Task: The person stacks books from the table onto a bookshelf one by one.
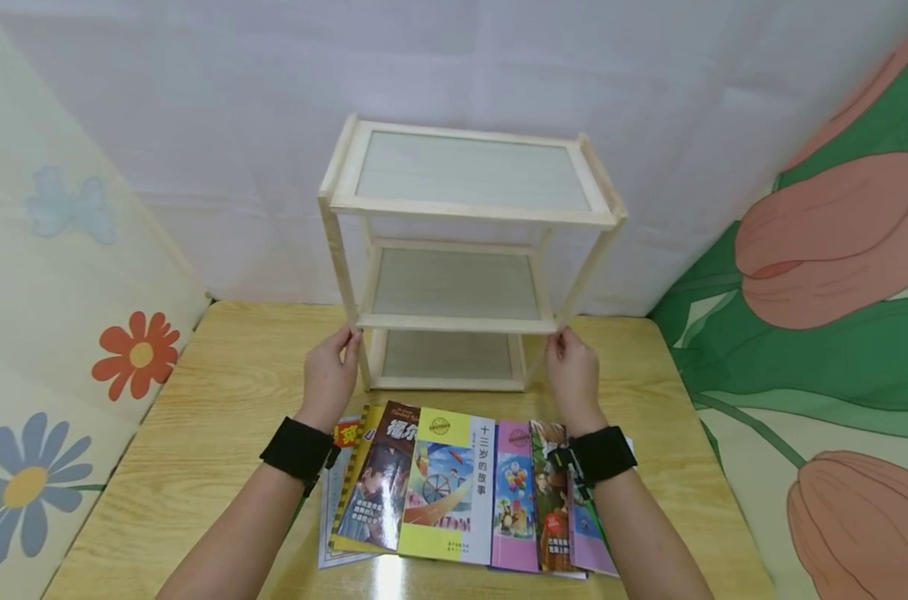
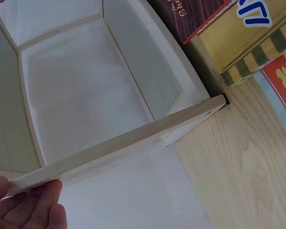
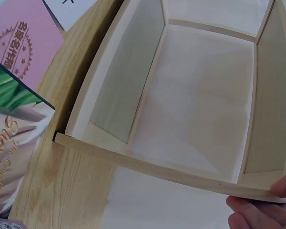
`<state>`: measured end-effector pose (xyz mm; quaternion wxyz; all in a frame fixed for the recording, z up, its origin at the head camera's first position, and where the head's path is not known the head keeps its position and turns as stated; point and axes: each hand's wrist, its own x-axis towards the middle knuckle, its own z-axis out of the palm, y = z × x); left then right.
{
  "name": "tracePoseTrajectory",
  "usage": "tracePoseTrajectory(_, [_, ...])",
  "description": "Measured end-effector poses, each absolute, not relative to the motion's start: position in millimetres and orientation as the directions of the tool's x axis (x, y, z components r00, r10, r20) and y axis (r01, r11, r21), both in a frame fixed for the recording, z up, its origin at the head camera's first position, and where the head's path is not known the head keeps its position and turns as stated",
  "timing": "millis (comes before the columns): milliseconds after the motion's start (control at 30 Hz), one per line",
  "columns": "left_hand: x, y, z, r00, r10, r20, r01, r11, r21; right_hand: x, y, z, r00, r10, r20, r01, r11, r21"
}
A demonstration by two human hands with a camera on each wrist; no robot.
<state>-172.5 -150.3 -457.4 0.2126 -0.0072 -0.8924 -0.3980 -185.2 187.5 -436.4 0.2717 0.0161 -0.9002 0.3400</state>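
A pale wooden three-tier shelf [image 1: 461,323] with greenish-grey panels stands upright on the table. My left hand [image 1: 330,372] pinches its left front post near the middle tier. In the left wrist view, the thumb and curled fingers [image 2: 50,191] of that hand are on either side of the post. On the other side, my right hand [image 1: 574,375] pinches the right front post at about the same height. The right wrist view shows the right fingers [image 3: 248,210] beneath the post's edge and the thumb above it. All three tiers hold nothing.
Several overlapping books [image 1: 446,483] lie fanned out in front of the shelf, between my forearms. The wooden table [image 1: 222,400] meets a white cloth backdrop [image 1: 236,167] behind. Flower-printed panels [image 1: 836,250] stand along both sides.
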Motion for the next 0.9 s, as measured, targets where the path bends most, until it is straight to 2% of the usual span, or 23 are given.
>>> tracePoseTrajectory(267, [-171.0, -148.7, -456.1, -0.926, -0.165, 0.34, 0.15, 0.666, 0.73, -184.8, 187.8, -434.0, -0.874, 0.153, 0.461, -0.19, 0.765, -0.615])
tracePoseTrajectory(900, [-177.2, -148.7, -455.9, -0.917, -0.163, 0.365, 0.164, 0.679, 0.716, -191.3, 186.4, -434.6, -0.873, 0.168, 0.458, -0.186, 0.753, -0.631])
